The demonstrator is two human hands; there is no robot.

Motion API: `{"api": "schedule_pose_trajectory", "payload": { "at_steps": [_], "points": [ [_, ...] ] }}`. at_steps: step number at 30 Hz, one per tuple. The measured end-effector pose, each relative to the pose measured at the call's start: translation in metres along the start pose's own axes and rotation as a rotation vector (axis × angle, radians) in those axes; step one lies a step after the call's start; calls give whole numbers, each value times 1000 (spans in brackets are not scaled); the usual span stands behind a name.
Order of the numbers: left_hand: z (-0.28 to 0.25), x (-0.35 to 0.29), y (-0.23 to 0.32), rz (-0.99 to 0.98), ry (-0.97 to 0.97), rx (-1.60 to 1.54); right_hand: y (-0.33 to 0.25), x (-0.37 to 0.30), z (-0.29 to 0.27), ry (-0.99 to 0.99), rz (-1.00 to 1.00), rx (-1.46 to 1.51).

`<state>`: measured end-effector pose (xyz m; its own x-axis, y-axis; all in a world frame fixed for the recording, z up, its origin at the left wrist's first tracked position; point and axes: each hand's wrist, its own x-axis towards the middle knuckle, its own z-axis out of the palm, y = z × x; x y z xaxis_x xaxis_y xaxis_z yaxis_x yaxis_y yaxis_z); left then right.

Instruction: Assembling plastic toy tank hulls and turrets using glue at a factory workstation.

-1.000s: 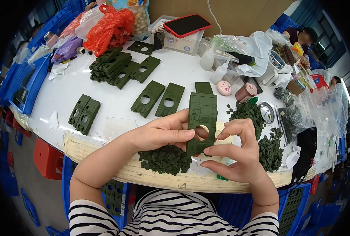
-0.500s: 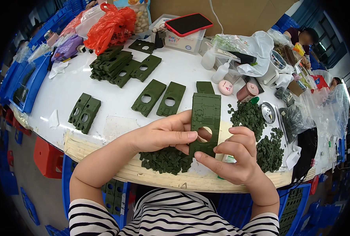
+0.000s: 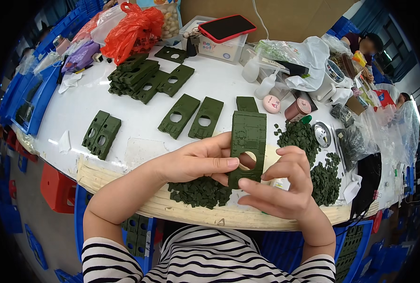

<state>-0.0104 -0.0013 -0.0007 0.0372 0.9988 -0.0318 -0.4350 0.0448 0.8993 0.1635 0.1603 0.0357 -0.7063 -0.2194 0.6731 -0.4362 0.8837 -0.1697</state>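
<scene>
My left hand [image 3: 205, 160] is closed on a dark green plastic model tank hull [image 3: 248, 137], holding it upright by its lower left side near the round hole. My right hand [image 3: 285, 188] is at the hull's lower right corner, thumb and fingers apart and the other fingers bent. The thumb tip overlaps the hull's bottom edge; whether it touches I cannot tell. Below the hull lies a heap of small green pieces [image 3: 198, 192]. Two similar hulls [image 3: 206, 118] lie just beyond my left hand, and a green block-like part [image 3: 246, 104] sits behind the held one.
More hulls lie stacked [image 3: 134, 78] at the back left, and a pair [image 3: 101, 135] at the left. Heaps of small pieces [image 3: 325, 181] spread at the right beside a round tin [image 3: 321, 134]. Squeeze bottles [image 3: 266, 85], a phone [image 3: 227, 28] and plastic bags [image 3: 134, 35] stand behind.
My right hand has drawn back slightly to the right and its fingers have shifted off the hull's lower corner. The left hand and the hull have barely moved.
</scene>
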Motion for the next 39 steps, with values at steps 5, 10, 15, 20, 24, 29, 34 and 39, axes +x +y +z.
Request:
{"api": "schedule_pose_trajectory", "payload": {
  "at_steps": [5,10,15,20,24,29,34,39],
  "points": [
    [-2,-2,3,-65,-37,54,10,-1,-4,201,332,129],
    [0,-3,4,-157,-242,170,13,-3,-2,121,780,833],
    [8,-3,11,-167,-164,95,14,-2,-4,76,902,896],
    [15,-4,8,245,206,695,16,-1,-2,186,928,793],
    [28,-2,0,531,428,1291,16,-2,2,203,918,778],
    [35,-4,-7,617,538,1444,17,-4,5,196,905,810],
    [18,-22,13,605,775,1449,11,1,5,285,868,759],
    [-17,-85,27,231,1208,1462,13,-3,-4,197,819,661]
  ]
}}
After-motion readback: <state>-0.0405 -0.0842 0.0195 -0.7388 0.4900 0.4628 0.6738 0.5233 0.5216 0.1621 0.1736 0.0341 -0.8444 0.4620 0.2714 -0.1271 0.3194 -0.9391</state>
